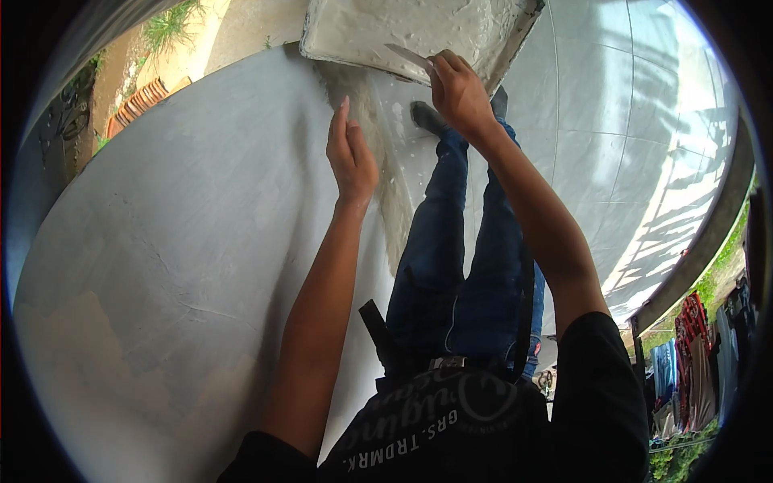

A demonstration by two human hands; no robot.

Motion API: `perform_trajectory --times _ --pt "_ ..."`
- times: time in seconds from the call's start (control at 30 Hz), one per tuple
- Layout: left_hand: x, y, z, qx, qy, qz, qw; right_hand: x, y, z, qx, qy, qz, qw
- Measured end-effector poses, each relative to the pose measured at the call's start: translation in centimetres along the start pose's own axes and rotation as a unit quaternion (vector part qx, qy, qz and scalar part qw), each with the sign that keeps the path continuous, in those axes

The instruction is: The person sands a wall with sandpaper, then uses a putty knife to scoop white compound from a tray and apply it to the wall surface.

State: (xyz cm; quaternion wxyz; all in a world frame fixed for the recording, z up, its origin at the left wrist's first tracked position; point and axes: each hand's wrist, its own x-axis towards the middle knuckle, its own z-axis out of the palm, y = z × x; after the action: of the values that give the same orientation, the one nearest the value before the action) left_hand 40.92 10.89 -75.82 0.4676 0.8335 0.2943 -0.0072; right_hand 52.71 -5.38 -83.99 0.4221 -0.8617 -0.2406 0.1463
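Wet grey plaster wall (pixel 185 241) under flat left hand (pixel 351 157); right hand (pixel 457 87) w/ trowel (pixel 407 56).

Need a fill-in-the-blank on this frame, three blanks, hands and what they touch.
1. The right hand holds a ____ over the tray of white paste.
2. The left hand lies flat and open against the grey ____.
3. The person wears blue ____ and a black shirt.

Missing words: trowel; wall; jeans.
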Motion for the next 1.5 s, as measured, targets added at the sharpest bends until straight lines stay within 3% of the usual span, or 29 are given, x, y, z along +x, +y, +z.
perform_trajectory --times 0.07,0.23,0.5,1.1,1.2,1.27,1.5 --pt "0.0 0.1 0.3 -0.002 -0.008 0.002 1.0 -0.3 0.7 -0.2 -0.016 -0.056 0.019 0.998" --pt "0.5 -0.3 0.3 0.019 -0.003 0.029 0.999 0.3 1.0 -2.6 0.067 0.068 0.058 0.994" --pt "0.8 -0.1 0.3 0.0 -0.008 0.019 1.0 -0.3 2.8 -4.8 0.039 0.016 0.096 0.994" --pt "0.5 -0.6 0.3 -0.002 -0.008 0.01 1.0 3.0 3.0 -1.3 -0.063 -0.006 -0.041 0.997" --pt "0.5 -0.9 0.2 0.005 -0.011 0.027 1.0 3.1 3.8 -0.1 -0.085 0.013 -0.101 0.991" --pt "0.4 -0.9 0.3 0.003 -0.007 0.026 1.0 2.8 4.5 0.7 -0.111 0.089 -0.183 0.973" --pt "0.1 -1.0 0.4 0.011 -0.008 0.023 1.0 3.4 5.8 0.2 -0.103 0.05 -0.218 0.969"
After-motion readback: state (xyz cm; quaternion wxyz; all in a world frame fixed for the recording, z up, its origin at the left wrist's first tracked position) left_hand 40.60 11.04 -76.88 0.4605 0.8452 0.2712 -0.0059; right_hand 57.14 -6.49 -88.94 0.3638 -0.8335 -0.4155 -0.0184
